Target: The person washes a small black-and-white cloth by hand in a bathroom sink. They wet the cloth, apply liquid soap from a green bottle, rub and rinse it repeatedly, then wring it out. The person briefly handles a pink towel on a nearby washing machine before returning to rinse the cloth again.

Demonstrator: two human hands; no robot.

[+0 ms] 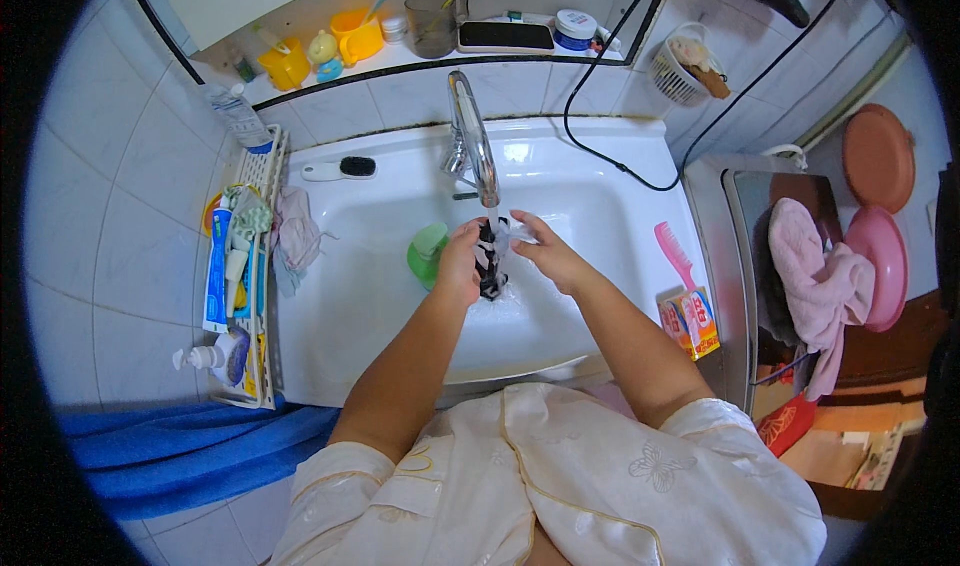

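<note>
Water from the chrome faucet (476, 136) runs onto a wet black-and-white piece of cloth (488, 266) in the white sink. My left hand (461, 268) is closed on the cloth's left edge, with its fingers near the stream. On the other side, my right hand (548, 252) pinches a whitish, sheer part of the same piece between thumb and fingers. Its exact kind is not clear, since the hands and water partly cover it. Just left of my left hand, a green rounded plastic thing (428, 250) rests in the basin.
A black-bristled brush (340, 169) and a crumpled pale cloth (294, 228) lie on the sink's left rim. A pink comb (675, 254) and an orange box (690, 323) sit at the right. A black cable (590, 144) hangs over the back right corner.
</note>
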